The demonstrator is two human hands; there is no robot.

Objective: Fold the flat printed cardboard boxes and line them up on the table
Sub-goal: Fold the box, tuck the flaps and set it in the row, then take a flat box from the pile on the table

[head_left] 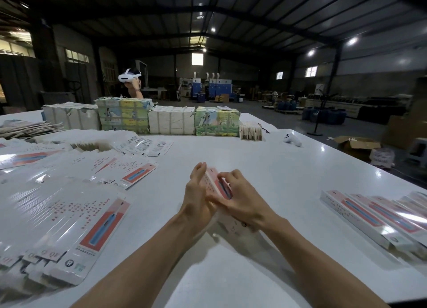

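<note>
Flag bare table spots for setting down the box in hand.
Bare table between the held box, the white controller and the folded row; also near edge between forearms. Crowded: flat boxes left, bundles far edge.

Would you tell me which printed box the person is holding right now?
The pink-printed box in the middle, held between the left hand and right hand; the flat boxes lie spread at left, the folded boxes lined up at right.

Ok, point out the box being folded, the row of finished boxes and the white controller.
box being folded point(211, 181): head view, its pink printed face.
row of finished boxes point(360, 215): head view, leftmost box's top face.
white controller point(292, 140): head view, its body.
</note>
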